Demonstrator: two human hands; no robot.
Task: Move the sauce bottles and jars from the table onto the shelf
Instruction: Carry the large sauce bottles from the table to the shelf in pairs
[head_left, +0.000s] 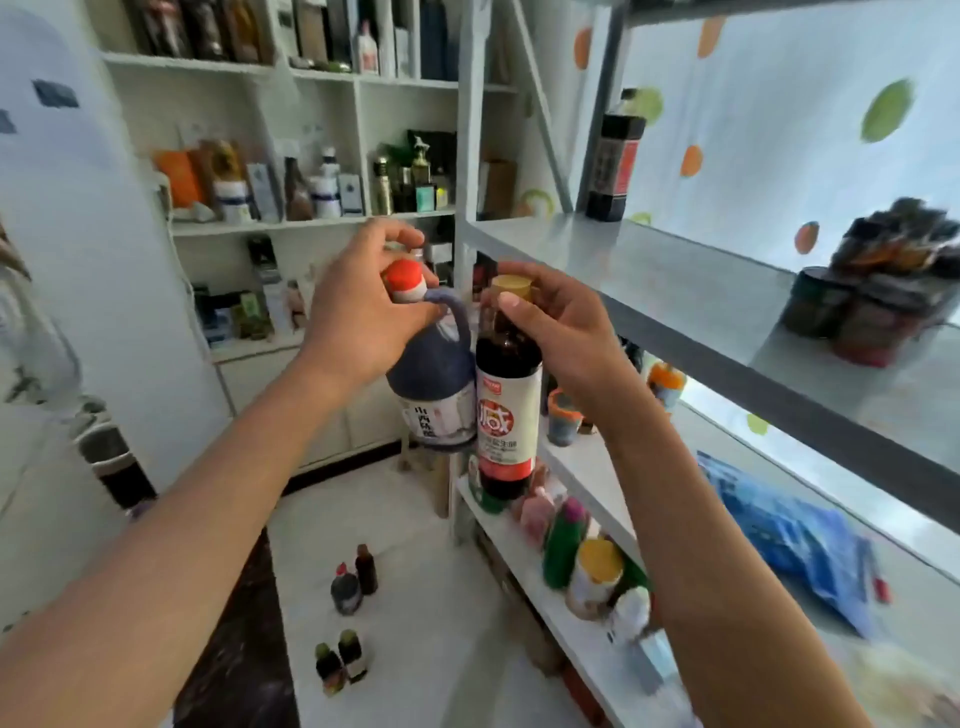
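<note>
**So both bottles hang upright, shelf up and to the right**

Left hand (363, 317) grips the jug (434, 374) by its red cap. Right hand (561, 332) pinches the bottle (508, 410) at its yellow cap. The two touch. The shelf (675, 280) edge sits just right of the right hand, so I'd guess that one lands first.

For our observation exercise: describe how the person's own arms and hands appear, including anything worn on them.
Both forearms are bare right up to the frame edge, with no sleeves in view. The left hand and right hand wear no gloves, and no rings, watch or bracelets are visible. Nails look short and unpainted.
</note>
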